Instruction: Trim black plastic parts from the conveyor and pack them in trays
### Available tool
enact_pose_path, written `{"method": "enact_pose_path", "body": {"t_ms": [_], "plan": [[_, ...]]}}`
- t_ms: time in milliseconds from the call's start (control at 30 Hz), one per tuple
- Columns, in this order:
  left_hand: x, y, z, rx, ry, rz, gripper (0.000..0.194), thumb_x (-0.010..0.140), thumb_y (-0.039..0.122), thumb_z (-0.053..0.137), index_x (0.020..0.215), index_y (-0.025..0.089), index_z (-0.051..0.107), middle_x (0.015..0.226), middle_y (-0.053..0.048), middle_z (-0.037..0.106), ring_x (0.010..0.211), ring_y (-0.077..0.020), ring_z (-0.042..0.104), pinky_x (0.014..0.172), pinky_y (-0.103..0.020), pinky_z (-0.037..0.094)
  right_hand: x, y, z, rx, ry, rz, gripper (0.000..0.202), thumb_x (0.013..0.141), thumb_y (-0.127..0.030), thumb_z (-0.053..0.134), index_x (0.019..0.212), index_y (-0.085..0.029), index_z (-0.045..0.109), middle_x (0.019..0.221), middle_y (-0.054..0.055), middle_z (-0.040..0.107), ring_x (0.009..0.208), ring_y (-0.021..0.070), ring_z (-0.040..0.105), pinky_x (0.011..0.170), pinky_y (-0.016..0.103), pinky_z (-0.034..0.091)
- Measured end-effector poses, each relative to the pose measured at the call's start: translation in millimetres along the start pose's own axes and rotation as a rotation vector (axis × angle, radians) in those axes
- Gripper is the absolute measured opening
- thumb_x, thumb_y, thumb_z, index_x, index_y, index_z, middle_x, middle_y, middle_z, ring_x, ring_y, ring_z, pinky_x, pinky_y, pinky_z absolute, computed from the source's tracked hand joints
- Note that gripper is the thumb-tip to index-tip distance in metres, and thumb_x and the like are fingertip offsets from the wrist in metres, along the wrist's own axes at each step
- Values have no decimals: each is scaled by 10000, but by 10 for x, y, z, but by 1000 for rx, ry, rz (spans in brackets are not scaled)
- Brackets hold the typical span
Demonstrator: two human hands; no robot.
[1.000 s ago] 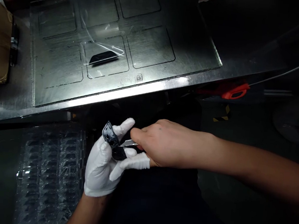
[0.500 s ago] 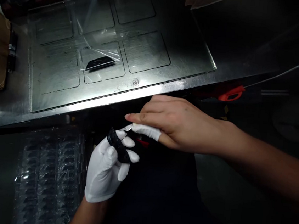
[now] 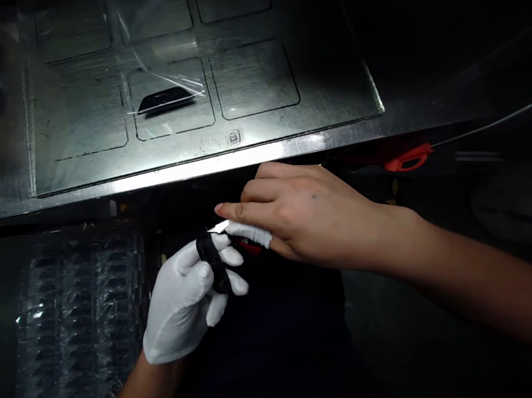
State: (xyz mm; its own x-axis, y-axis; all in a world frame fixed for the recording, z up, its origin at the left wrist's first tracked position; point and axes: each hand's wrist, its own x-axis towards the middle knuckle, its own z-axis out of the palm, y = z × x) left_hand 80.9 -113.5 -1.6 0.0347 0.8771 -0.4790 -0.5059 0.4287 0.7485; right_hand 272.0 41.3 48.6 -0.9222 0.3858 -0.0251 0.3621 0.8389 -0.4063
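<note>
My left hand (image 3: 184, 298), in a white glove, pinches a small dark curved part (image 3: 214, 263) between thumb and fingers below the table's edge. Just to the right, my right hand (image 3: 284, 210) is bare apart from a white cover on the thumb. It grips a small blade (image 3: 219, 226) between thumb and index finger, and the blade's tip is at the upper end of the dark part. Another black part (image 3: 166, 100) lies on the glass-like sheet (image 3: 251, 112), partly under clear film.
Left of my left hand, below the table, is a clear plastic tray (image 3: 79, 325) with rows of pockets. A red-handled tool (image 3: 408, 158) with a long thin rod lies at the metal table's edge (image 3: 193, 169). Clear film (image 3: 139, 2) hangs over the sheet.
The whole view has shifted, so the table and hands appear further left. The blade now meets the upper end of the dark part, which has turned slightly in my left hand.
</note>
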Motion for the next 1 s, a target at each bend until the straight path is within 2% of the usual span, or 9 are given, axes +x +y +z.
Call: {"method": "enact_pose_path", "body": {"t_ms": [100,167,300,467,667,800,867,933,1000], "plan": [[7,21,2,46,-1,-40,378,941,469,645,1213,207,668,1052,-85,663,707,-140,710,332,-74,356,3,-9,1,-22,-14,29,434,1013,-201,533,1439,-209,618,1050,99,712,931,230,540,650,301,342],[12,35,-12,77,-14,-65,416,928,498,656,1207,190,667,1046,-97,675,613,-110,675,318,-73,307,7,-11,-4,-31,-27,39,428,1019,-187,519,1433,-204,623,1033,102,710,922,227,538,647,297,334],[35,49,-75,86,-56,-124,411,961,506,600,1211,188,672,1057,-106,701,397,1,481,315,-88,249,20,0,-10,-59,-72,51,401,1022,-168,517,1398,-208,649,988,84,701,911,217,541,658,298,349],[54,66,-157,64,-107,-173,399,988,496,551,1185,175,683,1100,-146,721,358,6,467,312,-90,231,68,-9,-79,-106,-124,-3,374,1013,-109,452,1270,-177,715,905,71,679,963,235,554,696,323,395],[22,59,-200,67,-117,-217,427,982,523,550,1030,124,696,661,-73,683,293,-4,337,297,-109,184,206,-196,-253,-182,-182,-100,338,979,-89,452,1073,-188,762,879,74,675,996,263,580,746,370,437],[12,6,-208,-3,-88,-214,370,1000,460,553,1012,124,709,671,-67,700,285,-10,381,296,-108,170,278,-298,-323,-242,-147,-182,358,987,-100,405,1009,-184,752,874,75,656,970,265,600,736,373,440],[8,-5,-206,-72,-60,-136,330,984,441,595,1060,144,720,802,-85,749,353,-38,505,298,-95,230,274,-301,-356,-268,-116,-191,335,968,-92,429,1018,-174,749,854,76,643,923,270,610,708,363,431],[6,9,-199,-145,-8,-34,307,942,422,671,1130,185,725,977,-97,776,557,-116,689,322,-93,335,243,-284,-382,-243,-126,-129,310,971,-114,454,1070,-173,742,830,60,634,859,246,620,684,335,418],[6,44,-189,-203,47,52,319,903,400,729,1177,237,719,1117,-87,770,795,-188,768,364,-101,423,200,-265,-386,-174,-161,-36,294,992,-158,464,1129,-186,722,824,34,638,798,201,623,662,300,401]]}}
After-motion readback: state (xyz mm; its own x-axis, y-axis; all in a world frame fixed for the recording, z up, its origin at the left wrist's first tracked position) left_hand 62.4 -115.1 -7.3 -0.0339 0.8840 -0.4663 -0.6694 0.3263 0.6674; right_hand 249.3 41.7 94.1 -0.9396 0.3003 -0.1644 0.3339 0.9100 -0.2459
